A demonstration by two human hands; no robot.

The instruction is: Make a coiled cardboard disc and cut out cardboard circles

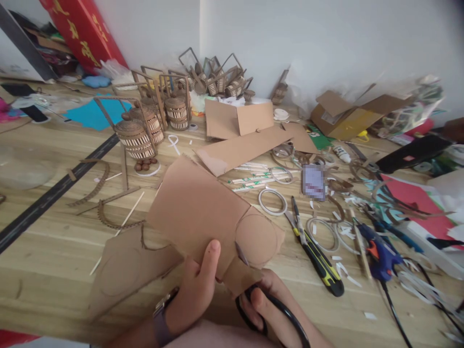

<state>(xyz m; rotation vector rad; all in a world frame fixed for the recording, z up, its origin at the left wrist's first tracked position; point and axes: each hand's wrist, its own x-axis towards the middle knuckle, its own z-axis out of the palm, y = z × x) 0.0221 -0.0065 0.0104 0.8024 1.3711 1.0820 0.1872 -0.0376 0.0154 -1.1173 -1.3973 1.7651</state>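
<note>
My left hand [199, 285] grips the lower edge of a brown cardboard piece [203, 208], thumb on top. A circle is drawn at the right end of that piece. Black-handled scissors [286, 311] are in my right hand [271, 299], fingers through the loops. Their blade enters the cardboard beside the circle, and a flap of card bends up over the scissors' pivot. Another cardboard sheet [134, 266], with a faint circle outline and a curved cut-out, lies on the table to the left of my left hand.
Small woven baskets [135, 139] with tall handles stand at the back left. Right of the cardboard lie a yellow-black utility knife [319, 261], tape rolls [272, 201] and a blue glue gun [379, 251]. Folded cardboard [221, 118] and an opened box [340, 116] sit toward the wall.
</note>
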